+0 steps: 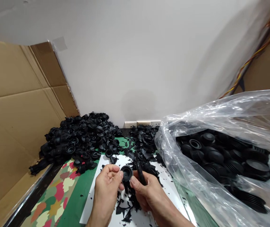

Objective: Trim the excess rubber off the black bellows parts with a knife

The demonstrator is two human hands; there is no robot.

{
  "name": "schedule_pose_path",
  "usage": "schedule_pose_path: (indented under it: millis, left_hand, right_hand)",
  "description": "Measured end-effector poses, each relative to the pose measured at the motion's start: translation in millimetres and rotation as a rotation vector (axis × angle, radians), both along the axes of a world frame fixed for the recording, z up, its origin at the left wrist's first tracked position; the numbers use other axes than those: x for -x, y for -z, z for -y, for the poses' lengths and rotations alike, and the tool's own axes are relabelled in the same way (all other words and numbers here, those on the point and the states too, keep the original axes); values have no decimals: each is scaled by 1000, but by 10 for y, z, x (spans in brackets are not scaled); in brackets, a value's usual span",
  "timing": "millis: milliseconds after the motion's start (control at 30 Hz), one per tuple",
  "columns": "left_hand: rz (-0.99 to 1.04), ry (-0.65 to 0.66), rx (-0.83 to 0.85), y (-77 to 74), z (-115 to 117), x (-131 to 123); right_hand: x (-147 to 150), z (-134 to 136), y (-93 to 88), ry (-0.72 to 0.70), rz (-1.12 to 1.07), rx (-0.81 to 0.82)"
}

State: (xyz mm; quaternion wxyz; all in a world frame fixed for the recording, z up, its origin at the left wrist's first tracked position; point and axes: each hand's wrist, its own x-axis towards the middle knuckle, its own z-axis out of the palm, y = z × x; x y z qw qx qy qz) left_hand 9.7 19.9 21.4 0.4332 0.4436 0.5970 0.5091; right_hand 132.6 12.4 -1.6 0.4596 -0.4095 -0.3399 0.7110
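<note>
My left hand [106, 188] pinches a round black rubber bellows part [127, 174] between thumb and fingers, its ringed open face turned up toward me. A slim black tool [140, 172], like a pen or knife handle, points upward out of my right hand [150, 191], whose fingers wrap around it; its working end is hidden. The right thumb tip is at the right rim of the rubber part. Under both hands lies a white sheet [91, 201] strewn with black rubber scraps [125, 214].
A heap of untidy-edged black rubber parts [78, 138] is piled at the back left, beside a cardboard panel [19, 119]. Trimmings [145, 138] lie at the back centre, below wall sockets [156, 124]. On the right, a clear plastic bag [170, 142] holds many bellows parts [210, 156].
</note>
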Motion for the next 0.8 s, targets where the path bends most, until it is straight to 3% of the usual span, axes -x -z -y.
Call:
schedule_pose_path:
  millis: [167, 367, 533, 600, 667, 800]
  left_hand:
    - [-34, -20, -46, 81, 41, -83]
    - [-425, 20, -222, 107, 132, -82]
    - [-724, 54, -352, -3, 142, 1]
    - [-736, 81, -349, -66, 112, 27]
    - [-686, 147, -242, -106, 64, 46]
    - [-265, 165, -74, -83, -36, 57]
  right_hand:
    - [28, 6, 51, 56, -23, 44]
    - [5, -3, 61, 118, -34, 47]
    - [9, -21, 34, 111, 49, -1]
    - [12, -27, 38, 77, 77, -4]
    - [10, -31, 53, 29, 91, 1]
    - [11, -41, 110, -20, 89, -6]
